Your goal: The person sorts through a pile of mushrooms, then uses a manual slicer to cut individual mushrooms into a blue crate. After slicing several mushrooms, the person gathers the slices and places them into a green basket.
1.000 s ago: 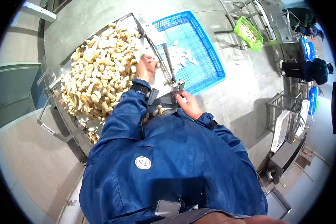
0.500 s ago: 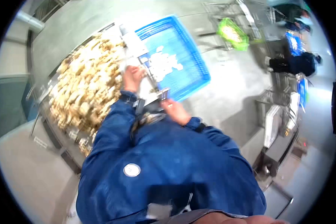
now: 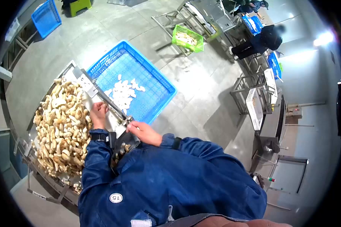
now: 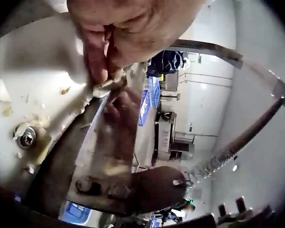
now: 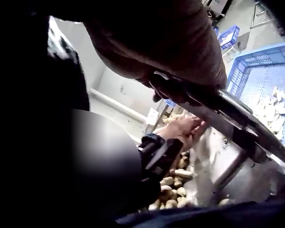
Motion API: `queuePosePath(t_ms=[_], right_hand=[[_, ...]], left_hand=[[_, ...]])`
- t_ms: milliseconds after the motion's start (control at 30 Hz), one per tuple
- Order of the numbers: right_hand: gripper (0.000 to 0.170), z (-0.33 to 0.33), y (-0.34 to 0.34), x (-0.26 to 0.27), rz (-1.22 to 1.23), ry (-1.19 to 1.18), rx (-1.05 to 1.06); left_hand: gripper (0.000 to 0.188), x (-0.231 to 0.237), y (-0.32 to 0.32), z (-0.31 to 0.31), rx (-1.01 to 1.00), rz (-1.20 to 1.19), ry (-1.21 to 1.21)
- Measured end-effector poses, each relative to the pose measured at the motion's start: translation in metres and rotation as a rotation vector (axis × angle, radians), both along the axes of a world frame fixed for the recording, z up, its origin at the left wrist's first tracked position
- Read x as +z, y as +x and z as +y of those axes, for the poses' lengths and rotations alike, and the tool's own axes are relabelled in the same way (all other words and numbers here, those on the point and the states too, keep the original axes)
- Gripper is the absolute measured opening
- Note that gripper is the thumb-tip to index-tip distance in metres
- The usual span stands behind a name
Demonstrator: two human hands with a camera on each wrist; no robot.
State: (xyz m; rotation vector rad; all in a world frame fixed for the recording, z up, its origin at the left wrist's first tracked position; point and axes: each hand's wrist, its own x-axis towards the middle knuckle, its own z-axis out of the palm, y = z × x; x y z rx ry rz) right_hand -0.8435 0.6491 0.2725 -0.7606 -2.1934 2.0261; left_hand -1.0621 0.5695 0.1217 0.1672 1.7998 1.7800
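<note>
On a white board beside the hinged cutter, my left hand (image 3: 98,113) pinches a small pale mushroom piece (image 4: 111,84) between thumb and fingers. It is right at the edge of the metal blade (image 4: 109,137), and the hand partly hides it. My right hand (image 3: 146,133) grips the handle end of the cutter's long blade arm (image 3: 111,104); the right wrist view shows this hand (image 5: 166,47) dark and close. A large heap of whole mushrooms (image 3: 64,128) lies left of my left hand. Beyond the blade, white cut pieces (image 3: 123,94) lie in a blue crate (image 3: 157,72).
Some mushrooms sit in a dark holder (image 3: 121,149) against my front. Farther off, a green crate (image 3: 187,39) of mushrooms rests on a metal stand. A person in dark clothes (image 3: 257,41) stands by workbenches at the right. Another blue crate (image 3: 46,18) is at upper left.
The head view has swung, so the cutter, heap and crate appear farther left and lower. Both hands stay at the cutter, the left by the blade and the right at the handle.
</note>
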Motion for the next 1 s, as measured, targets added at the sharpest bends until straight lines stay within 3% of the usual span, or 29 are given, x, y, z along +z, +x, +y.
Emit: queuePosePath(t_ms=[133, 233, 267, 333, 367, 400, 433, 467, 500, 533, 567, 633, 733, 800, 933, 1000], right_hand=[[0.032, 0.003, -0.014, 0.049, -0.031, -0.031, -0.045], [0.034, 0.002, 0.01, -0.025, 0.069, 0.083, 0.05], [0.036, 0.003, 0.013, -0.033, -0.116, 0.092, 0.067], [0.037, 0.0, 0.017, -0.05, -0.193, 0.06, 0.033], [0.038, -0.003, 0.013, -0.045, -0.231, 0.035, 0.029], [0.034, -0.002, 0.007, -0.016, -0.085, 0.065, 0.04], [0.03, 0.002, 0.002, 0.01, -0.044, 0.001, 0.007], [0.028, 0.006, -0.003, 0.025, -0.004, 0.018, 0.039], [0.029, 0.001, -0.008, 0.038, 0.068, -0.055, -0.037], [0.029, 0.004, -0.012, 0.05, 0.005, -0.088, -0.032], [0.029, 0.008, -0.01, 0.047, -0.059, -0.072, -0.011], [0.025, 0.006, 0.002, 0.008, -0.023, -0.026, 0.041], [0.026, 0.014, 0.019, -0.035, -0.219, -0.085, 0.134], [0.027, 0.014, 0.012, -0.024, -0.302, -0.102, 0.168], [0.027, 0.012, -0.01, 0.042, -0.17, -0.075, 0.084], [0.024, 0.008, -0.02, 0.057, -0.087, -0.198, -0.02]], left_hand=[[0.012, 0.01, 0.002, 0.003, -0.047, 0.174, -0.161], [0.012, 0.003, -0.001, 0.002, -0.079, 0.18, -0.111], [0.012, 0.013, 0.001, 0.002, -0.057, 0.158, -0.082], [0.012, 0.012, 0.002, 0.004, -0.068, 0.143, -0.09], [0.012, 0.011, -0.001, 0.001, -0.062, 0.135, -0.106], [0.012, 0.013, -0.009, -0.003, -0.258, 0.218, -0.187], [0.011, 0.023, 0.003, 0.002, -0.061, 0.231, -0.116], [0.011, 0.013, 0.001, -0.001, -0.111, 0.162, -0.125], [0.012, 0.007, 0.004, 0.0, -0.037, -0.006, -0.016], [0.013, 0.019, 0.0, 0.002, -0.126, 0.305, -0.274], [0.013, 0.037, 0.009, 0.009, -0.007, 0.183, -0.112], [0.012, 0.024, 0.008, 0.01, 0.01, 0.144, -0.091], [0.01, 0.003, 0.003, 0.016, -0.017, 0.106, -0.083], [0.01, 0.01, 0.005, 0.015, 0.036, 0.099, -0.082], [0.011, 0.015, 0.001, 0.013, -0.033, 0.13, -0.189], [0.01, 0.023, 0.004, 0.013, -0.058, 0.128, -0.186]])
